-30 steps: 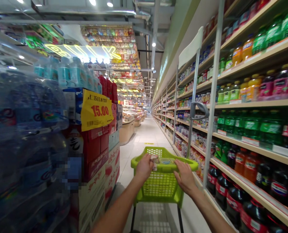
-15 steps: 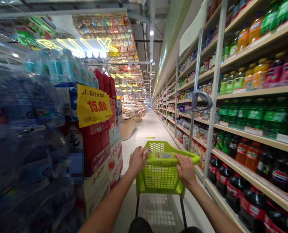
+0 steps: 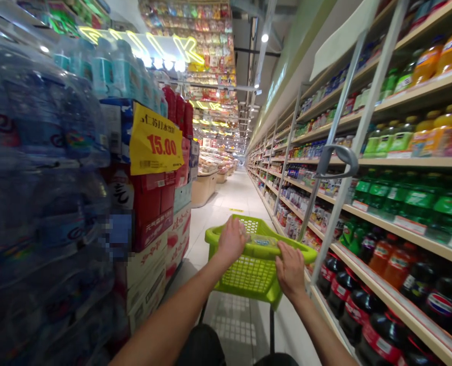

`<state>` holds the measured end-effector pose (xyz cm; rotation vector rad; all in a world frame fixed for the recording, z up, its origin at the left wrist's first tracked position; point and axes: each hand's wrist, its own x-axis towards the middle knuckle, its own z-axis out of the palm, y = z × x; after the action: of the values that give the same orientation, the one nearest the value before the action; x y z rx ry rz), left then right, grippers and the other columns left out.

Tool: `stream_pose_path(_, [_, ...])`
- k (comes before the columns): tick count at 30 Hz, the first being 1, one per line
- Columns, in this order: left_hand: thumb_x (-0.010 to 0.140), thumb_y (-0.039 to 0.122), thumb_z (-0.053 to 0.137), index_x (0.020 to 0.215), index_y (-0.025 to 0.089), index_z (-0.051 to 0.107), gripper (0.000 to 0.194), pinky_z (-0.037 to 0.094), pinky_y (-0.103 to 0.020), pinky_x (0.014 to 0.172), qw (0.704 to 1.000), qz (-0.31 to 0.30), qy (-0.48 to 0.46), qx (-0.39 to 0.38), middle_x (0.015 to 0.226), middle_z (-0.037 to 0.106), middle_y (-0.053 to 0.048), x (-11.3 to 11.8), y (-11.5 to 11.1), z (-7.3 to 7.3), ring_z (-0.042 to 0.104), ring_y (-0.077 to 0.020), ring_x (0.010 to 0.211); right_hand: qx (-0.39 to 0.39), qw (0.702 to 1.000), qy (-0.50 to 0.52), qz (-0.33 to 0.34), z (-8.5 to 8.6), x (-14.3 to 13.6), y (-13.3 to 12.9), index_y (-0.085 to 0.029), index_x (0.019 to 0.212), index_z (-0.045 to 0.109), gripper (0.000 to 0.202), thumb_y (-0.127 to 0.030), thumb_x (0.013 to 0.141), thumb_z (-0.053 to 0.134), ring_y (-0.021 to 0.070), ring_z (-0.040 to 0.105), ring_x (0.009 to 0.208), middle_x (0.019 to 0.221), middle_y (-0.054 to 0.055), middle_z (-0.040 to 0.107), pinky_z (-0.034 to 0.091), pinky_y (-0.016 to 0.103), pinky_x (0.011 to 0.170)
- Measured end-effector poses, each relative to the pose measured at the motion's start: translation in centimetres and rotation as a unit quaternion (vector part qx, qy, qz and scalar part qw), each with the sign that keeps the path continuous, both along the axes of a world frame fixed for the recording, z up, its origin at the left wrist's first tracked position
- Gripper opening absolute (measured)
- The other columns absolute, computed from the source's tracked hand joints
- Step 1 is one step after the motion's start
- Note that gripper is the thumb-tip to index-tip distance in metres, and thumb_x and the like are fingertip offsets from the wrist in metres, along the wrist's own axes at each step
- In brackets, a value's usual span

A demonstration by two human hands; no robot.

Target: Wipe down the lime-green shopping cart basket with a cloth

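A lime-green plastic shopping cart [image 3: 248,274] stands directly in front of me, with a latticed basket on dark legs. My left hand [image 3: 231,239] is closed over its handlebar, left of the middle; a small pale thing shows by the fingers, too unclear to name. Farther right, my right hand [image 3: 290,267] curls its fingers over the same bar. Between the hands, a clear panel with a label [image 3: 264,241] is set in the handle. Most of the basket's inside is hidden by the handle and my hands.
Drink shelves [image 3: 409,223] line the right side, with a grey hooked bracket [image 3: 338,161] on a post. Stacked cartons [image 3: 153,203] and wrapped water bottles [image 3: 46,203] rise close on the left, bearing a yellow price sign [image 3: 157,140]. A tiled aisle [image 3: 237,190] runs ahead.
My left hand has moved rightward along the handlebar, nearer the label panel. The view has tilted, and the cart appears turned slightly. My right hand keeps its hold.
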<state>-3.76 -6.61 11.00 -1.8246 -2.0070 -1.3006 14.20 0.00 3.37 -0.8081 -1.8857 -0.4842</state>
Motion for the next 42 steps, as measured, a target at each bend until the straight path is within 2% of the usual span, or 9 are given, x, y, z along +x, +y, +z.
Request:
stream_pose_path(4, [0.078,0.014,0.043,0.098,0.016,0.05,0.021,0.043,-0.033,0.085,0.997,-0.072,0.033,-0.018,0.099,0.057,-0.007,2.5,0.0,-0.2,0.053,-0.0179,0.093,0.001,1.0,0.018,-0.004,-0.2,-0.5,0.0,-0.014,0.116,0.047,0.038,-0.026,0.083,0.032,0.0229,0.048,0.105,0.111,0.012,0.058,0.025,0.045,0.096])
stream_pose_path(8, [0.074,0.011,0.048,0.095,0.018,0.05,0.022,0.041,-0.033,0.088,0.98,-0.161,0.116,0.013,0.101,0.055,-0.006,5.6,1.3,-1.2,0.049,-0.0177,0.099,0.0,1.0,0.01,0.008,-0.2,-0.1,0.4,-0.015,0.115,0.048,0.038,-0.025,0.085,0.029,0.0217,0.049,0.105,0.111,0.011,0.058,0.025,0.043,0.096])
stream_pose_path(16, [0.073,0.005,0.039,0.1,0.016,0.052,0.032,0.036,-0.036,0.096,1.0,0.007,0.024,0.019,0.116,0.047,-0.009,-4.1,-0.4,-1.1,0.045,-0.0195,0.109,-0.017,1.0,0.013,0.02,0.2,-0.4,0.1,-0.015,0.114,0.049,0.037,-0.024,0.085,0.029,0.0213,0.048,0.106,0.112,0.011,0.058,0.024,0.043,0.097])
stream_pose_path(19, [0.073,0.005,0.04,0.105,0.015,0.05,0.035,0.036,-0.035,0.097,0.999,-0.011,0.031,0.021,0.119,0.046,-0.011,-1.6,0.1,-1.1,0.044,-0.0193,0.11,-0.02,0.999,0.034,0.01,0.1,-0.9,0.0,-0.016,0.114,0.049,0.037,-0.025,0.085,0.029,0.0223,0.049,0.105,0.111,0.01,0.058,0.024,0.044,0.097])
stream_pose_path(24, [0.077,0.01,0.044,0.098,0.019,0.052,0.024,0.04,-0.03,0.092,0.977,-0.158,0.137,0.046,0.106,0.054,-0.006,4.6,1.8,-1.7,0.047,-0.0166,0.102,-0.003,1.0,0.01,0.017,-0.1,-0.2,0.4,-0.016,0.115,0.048,0.038,-0.025,0.085,0.028,0.0225,0.049,0.105,0.111,0.011,0.058,0.025,0.044,0.096])
stream_pose_path(31, [0.073,0.004,0.041,0.099,0.018,0.054,0.032,0.037,-0.036,0.094,0.999,0.013,0.046,0.017,0.112,0.052,-0.006,-3.8,-0.5,-1.4,0.046,-0.0182,0.105,0.011,1.0,0.015,0.016,0.0,-0.3,0.1,-0.013,0.112,0.051,0.037,-0.025,0.085,0.029,0.0225,0.049,0.104,0.109,0.012,0.059,0.025,0.043,0.096])
stream_pose_path(33, [0.074,0.004,0.04,0.1,0.018,0.054,0.032,0.038,-0.035,0.094,0.999,0.016,0.036,0.015,0.11,0.053,-0.006,-3.4,-0.5,-1.1,0.047,-0.0179,0.103,0.01,0.999,0.029,0.011,0.0,-0.8,-0.1,-0.013,0.113,0.051,0.037,-0.025,0.085,0.029,0.0229,0.049,0.104,0.108,0.012,0.059,0.025,0.044,0.096])
stream_pose_path(39, [0.079,0.011,0.041,0.095,0.018,0.055,0.022,0.041,-0.031,0.09,0.981,-0.132,0.134,0.046,0.104,0.056,-0.006,4.0,1.8,-1.6,0.048,-0.0174,0.102,0.017,1.0,0.019,0.007,-0.1,-0.3,0.0,-0.015,0.116,0.048,0.038,-0.025,0.085,0.029,0.023,0.049,0.104,0.11,0.011,0.058,0.025,0.044,0.096])
stream_pose_path(42, [0.077,0.01,0.045,0.096,0.02,0.055,0.024,0.04,-0.029,0.092,0.985,-0.108,0.123,0.047,0.109,0.054,-0.004,1.6,1.3,-1.9,0.047,-0.0171,0.105,0.015,1.0,0.01,0.006,-0.2,0.3,0.2,-0.016,0.119,0.047,0.039,-0.025,0.085,0.029,0.0227,0.049,0.106,0.112,0.011,0.057,0.025,0.044,0.097])
